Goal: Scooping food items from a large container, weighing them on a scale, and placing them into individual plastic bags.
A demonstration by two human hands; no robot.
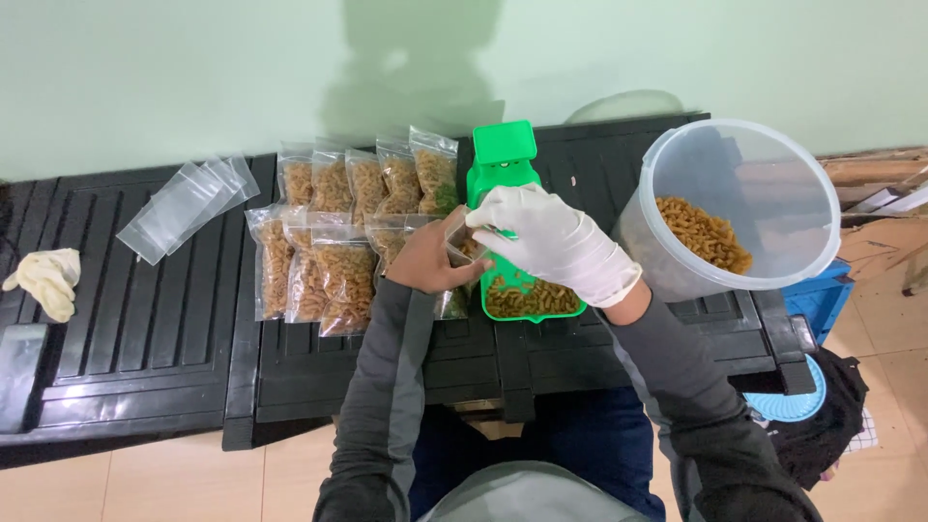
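Note:
My bare left hand [428, 259] holds a small clear zip bag [458, 238] open over a green scale [504, 170] with a green tray of brown spiral pasta [530, 299]. Wearing a white glove, my right hand [553, 242] has its fingertips at the bag's mouth, pinched on something too small to tell. Both hands meet above the tray.
Several filled pasta bags [333, 227] lie in rows left of the scale on black plastic crates [145, 309]. Empty clear bags [188, 205] lie further left, a loose white glove [45, 280] at the far left. A clear tub with pasta [739, 208] stands at the right.

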